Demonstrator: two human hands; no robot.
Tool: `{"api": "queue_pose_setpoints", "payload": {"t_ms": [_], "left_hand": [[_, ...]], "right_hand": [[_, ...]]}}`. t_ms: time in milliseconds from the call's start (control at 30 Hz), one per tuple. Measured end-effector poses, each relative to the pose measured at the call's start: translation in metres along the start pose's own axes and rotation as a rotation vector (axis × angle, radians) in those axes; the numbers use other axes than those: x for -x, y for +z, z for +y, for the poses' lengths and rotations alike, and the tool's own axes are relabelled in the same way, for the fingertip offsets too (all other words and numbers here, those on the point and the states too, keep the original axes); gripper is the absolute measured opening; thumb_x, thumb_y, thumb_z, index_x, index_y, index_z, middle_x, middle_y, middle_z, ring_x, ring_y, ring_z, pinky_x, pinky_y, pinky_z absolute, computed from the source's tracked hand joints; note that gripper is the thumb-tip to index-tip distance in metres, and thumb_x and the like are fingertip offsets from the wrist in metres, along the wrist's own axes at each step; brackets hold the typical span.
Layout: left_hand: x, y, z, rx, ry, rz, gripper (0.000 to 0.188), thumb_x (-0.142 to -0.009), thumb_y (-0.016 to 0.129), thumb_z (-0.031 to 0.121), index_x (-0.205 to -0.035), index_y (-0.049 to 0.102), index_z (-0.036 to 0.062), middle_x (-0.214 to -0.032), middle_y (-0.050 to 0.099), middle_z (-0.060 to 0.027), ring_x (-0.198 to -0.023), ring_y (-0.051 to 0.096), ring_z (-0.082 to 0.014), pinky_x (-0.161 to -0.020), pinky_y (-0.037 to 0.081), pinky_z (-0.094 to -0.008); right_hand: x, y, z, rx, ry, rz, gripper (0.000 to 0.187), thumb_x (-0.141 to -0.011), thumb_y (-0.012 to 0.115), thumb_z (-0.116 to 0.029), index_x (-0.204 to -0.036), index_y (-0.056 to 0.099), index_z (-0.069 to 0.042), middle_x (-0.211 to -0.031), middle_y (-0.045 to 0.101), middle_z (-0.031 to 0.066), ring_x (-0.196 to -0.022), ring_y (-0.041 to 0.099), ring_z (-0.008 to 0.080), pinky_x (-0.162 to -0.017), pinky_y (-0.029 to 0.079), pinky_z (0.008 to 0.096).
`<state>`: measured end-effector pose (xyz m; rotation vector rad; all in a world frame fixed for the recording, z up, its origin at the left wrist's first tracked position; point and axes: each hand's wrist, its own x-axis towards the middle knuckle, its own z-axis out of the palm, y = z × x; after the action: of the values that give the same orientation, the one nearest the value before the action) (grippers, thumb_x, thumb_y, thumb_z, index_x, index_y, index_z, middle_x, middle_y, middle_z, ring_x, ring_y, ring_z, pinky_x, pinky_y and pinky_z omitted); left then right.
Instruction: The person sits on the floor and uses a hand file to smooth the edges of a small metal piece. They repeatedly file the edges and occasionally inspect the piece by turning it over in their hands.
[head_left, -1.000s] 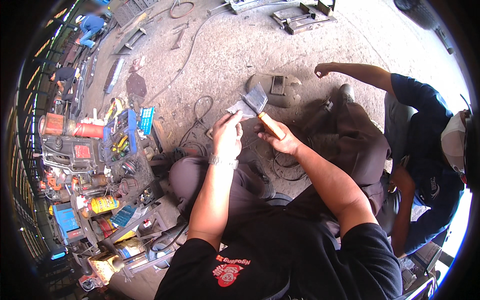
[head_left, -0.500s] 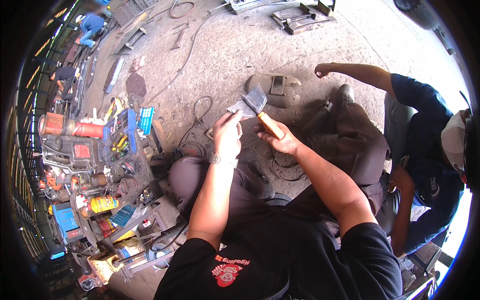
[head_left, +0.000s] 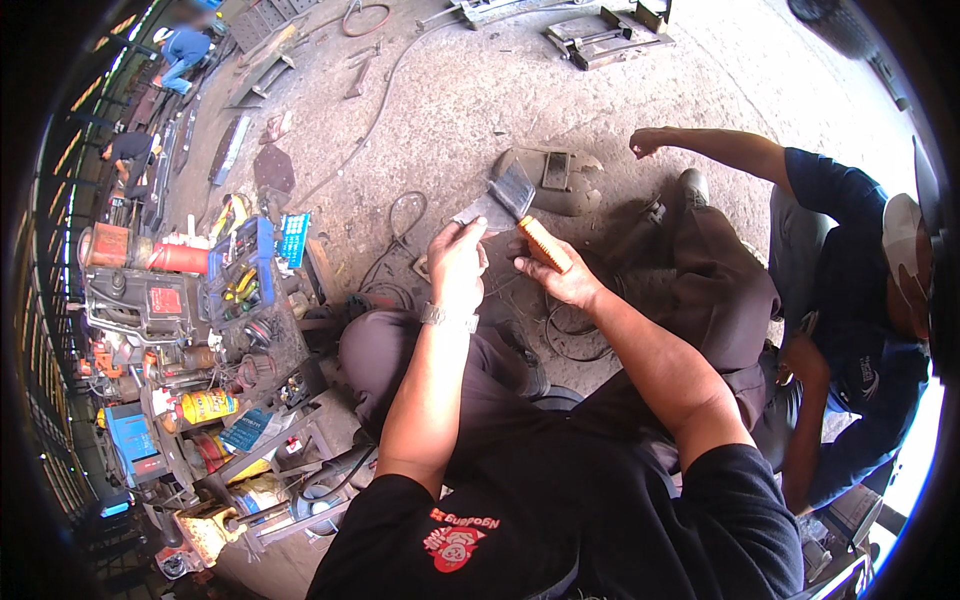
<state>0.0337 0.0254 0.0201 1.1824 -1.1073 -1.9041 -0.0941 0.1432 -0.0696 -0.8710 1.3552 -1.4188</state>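
My right hand point(head_left: 562, 274) is closed round the orange ribbed handle point(head_left: 542, 243) of a cleaver-like tool. Its broad grey blade point(head_left: 514, 190) points away from me, tilted. My left hand point(head_left: 457, 264), with a watch on the wrist, pinches a thin grey flat piece point(head_left: 484, 212) between thumb and fingers. This piece overlaps the left side of the blade; whether the two touch, I cannot tell. Beyond the blade, a grey-brown welding mask point(head_left: 578, 196) with a rectangular window lies on the concrete floor.
At left stand a blue toolbox point(head_left: 262, 250), a grey machine point(head_left: 130, 300), a yellow bottle point(head_left: 208, 406) and cluttered tools. A co-worker in dark blue point(head_left: 850, 260) sits close on my right, one arm stretched forward. Cables point(head_left: 385, 90) and metal frames point(head_left: 610, 42) lie on the floor.
The blade has turned slightly and shifted a little against the grey piece. The co-worker's capped head at right has moved. Both my hands keep their grip.
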Motion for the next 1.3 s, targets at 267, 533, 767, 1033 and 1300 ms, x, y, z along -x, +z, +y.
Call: {"api": "queue_pose_setpoints", "payload": {"t_ms": [267,533,767,1033,1300], "left_hand": [[-0.003,-0.004,-0.004,0.000,0.031,-0.025,0.005,-0.095,0.068,0.006,-0.100,0.068,0.0036,-0.076,0.065,0.0007,-0.046,0.047,-0.0033,-0.040,0.032,-0.0192],[-0.003,-0.007,-0.008,-0.015,0.059,-0.069,0.003,-0.096,0.069,0.007,-0.097,0.067,0.0056,-0.072,0.062,0.0028,-0.047,0.046,-0.0033,-0.041,0.030,-0.0207],[-0.003,-0.010,-0.007,-0.022,0.049,-0.085,0.002,-0.095,0.069,0.007,-0.096,0.067,0.0057,-0.068,0.059,0.0032,-0.046,0.045,-0.0038,-0.042,0.030,-0.0209],[0.001,-0.006,-0.004,-0.037,0.053,-0.095,0.004,-0.096,0.069,0.008,-0.093,0.067,0.0059,-0.065,0.057,0.0036,-0.046,0.045,-0.0040,-0.042,0.029,-0.0214],[0.000,-0.009,-0.007,0.023,0.010,-0.103,0.003,-0.097,0.067,0.007,-0.099,0.067,0.0052,-0.067,0.058,0.0031,-0.046,0.047,-0.0042,-0.041,0.031,-0.0206]], "right_hand": [[0.000,-0.001,-0.007,-0.065,0.017,0.031,0.034,-0.094,0.072,-0.007,-0.126,0.063,-0.002,-0.116,0.070,0.0067,-0.110,0.064,0.0168,-0.102,0.049,0.0329],[-0.001,-0.002,0.005,0.080,-0.047,0.048,0.028,-0.093,0.072,-0.006,-0.119,0.063,-0.004,-0.107,0.070,0.0072,-0.101,0.063,0.0174,-0.096,0.050,0.0323],[0.001,-0.005,0.008,0.134,-0.087,0.016,0.025,-0.093,0.069,-0.002,-0.117,0.063,-0.004,-0.107,0.070,0.0077,-0.103,0.064,0.0167,-0.096,0.051,0.0324],[0.000,-0.006,0.012,0.170,-0.111,0.005,0.027,-0.091,0.067,0.003,-0.118,0.062,-0.003,-0.108,0.071,0.0078,-0.104,0.065,0.0172,-0.097,0.051,0.0313],[0.003,-0.001,0.001,0.049,-0.016,-0.029,0.028,-0.093,0.067,0.003,-0.120,0.062,-0.002,-0.114,0.070,0.0069,-0.108,0.064,0.0168,-0.099,0.051,0.0324]]}}
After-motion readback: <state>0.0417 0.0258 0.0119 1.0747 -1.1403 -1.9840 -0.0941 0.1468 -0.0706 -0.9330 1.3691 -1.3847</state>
